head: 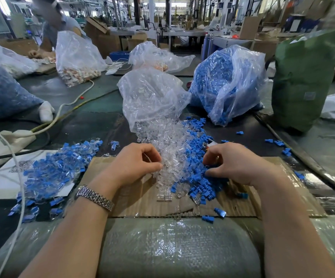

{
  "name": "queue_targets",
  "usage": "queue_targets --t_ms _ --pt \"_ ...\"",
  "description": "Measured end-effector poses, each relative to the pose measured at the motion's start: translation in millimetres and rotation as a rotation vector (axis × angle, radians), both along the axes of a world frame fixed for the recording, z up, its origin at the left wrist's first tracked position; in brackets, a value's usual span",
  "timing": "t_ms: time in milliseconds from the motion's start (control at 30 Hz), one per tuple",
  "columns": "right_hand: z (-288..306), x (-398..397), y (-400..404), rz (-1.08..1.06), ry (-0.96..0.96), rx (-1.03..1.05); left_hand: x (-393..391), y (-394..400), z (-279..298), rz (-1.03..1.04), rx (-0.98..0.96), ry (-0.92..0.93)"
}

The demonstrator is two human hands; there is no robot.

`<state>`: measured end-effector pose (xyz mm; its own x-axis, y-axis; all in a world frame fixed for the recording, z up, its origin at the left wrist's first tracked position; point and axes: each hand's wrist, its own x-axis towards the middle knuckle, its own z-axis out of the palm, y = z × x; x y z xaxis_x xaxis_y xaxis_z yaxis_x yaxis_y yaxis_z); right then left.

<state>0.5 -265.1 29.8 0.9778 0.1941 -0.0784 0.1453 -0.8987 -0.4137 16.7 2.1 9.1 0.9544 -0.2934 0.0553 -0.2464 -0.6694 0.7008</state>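
The clear caps (168, 149) spill from an open bag (152, 97) down the middle of a cardboard sheet (142, 201), touching the blue caps (198, 177) heaped on their right; the left hand (136, 165) pinches clear caps with curled fingers, the right hand (234, 163) curls into the blue ones, its hold hidden. Bare cardboard lies free toward the near edge between the forearms; a mixed heap (52, 173) sits well left on the dark table (94, 125), among full bags (218, 77)

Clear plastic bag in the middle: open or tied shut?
Open: the crumpled clear plastic bag has small clear plastic pieces spilling from its mouth.
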Motion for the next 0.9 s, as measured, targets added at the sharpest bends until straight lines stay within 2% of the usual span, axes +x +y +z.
queue_targets --t_ms 133,400,567,700,800,900 --pt "-2.6 2.6 8.7 0.003 -0.041 -0.035 -0.3 -1.6 0.3 0.045 -0.027 -0.035" --pt "-5.5 5.7 8.1 -0.084 -0.142 -0.019 -4.9 -0.5 7.4 0.12 -0.247 -0.022" --pt "-4.3 3.6 9.9 -0.069 -0.275 0.285 -3.5 3.5 9.8 0.064 -0.497 0.108" --pt "-0.1 1.7 17.3 -0.012 -0.309 0.594 -2.5 -2.5 8.9 0.02 -0.858 0.303" --pt "4.7 0.0 19.7 0.03 -0.275 0.852 -1.3 -4.9 8.1 -0.009 -1.011 0.373" --pt "5.3 -0.8 24.7 0.065 -0.23 0.953 0.7 -5.5 6.7 -0.038 -1.138 0.436"
